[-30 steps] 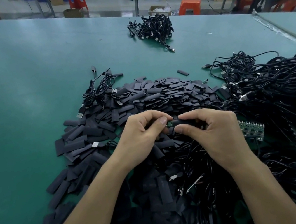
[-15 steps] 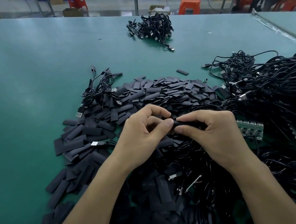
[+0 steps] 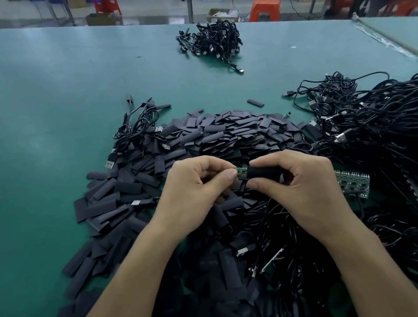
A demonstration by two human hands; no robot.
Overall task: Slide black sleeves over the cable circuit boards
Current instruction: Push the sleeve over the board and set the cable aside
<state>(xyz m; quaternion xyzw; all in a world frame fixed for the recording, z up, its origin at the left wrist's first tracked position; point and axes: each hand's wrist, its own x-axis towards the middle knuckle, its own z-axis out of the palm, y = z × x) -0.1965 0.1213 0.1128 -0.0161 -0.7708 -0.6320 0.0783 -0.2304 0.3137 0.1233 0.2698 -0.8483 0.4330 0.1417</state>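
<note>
No legible text, numbers or logos anywhere. Green board panel (image 3: 353,181) beside the cables: markings too small to read. Small circuit board (image 3: 242,172): blurred, nothing readable. Black sleeve (image 3: 260,171) next to it and the sleeve pile (image 3: 225,131) on the counter: plain dark surfaces. Cardboard boxes (image 3: 98,19) on the floor behind: any print is too blurred to tell.

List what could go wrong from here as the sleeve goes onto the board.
1. The left hand pinches only the end of the small green board, so it might tilt and catch on the mouth of the black sleeve that the right hand holds.
2. Tangled cables lie right under both hands; the board's lead, hidden here, might snag and tug it out.
</note>
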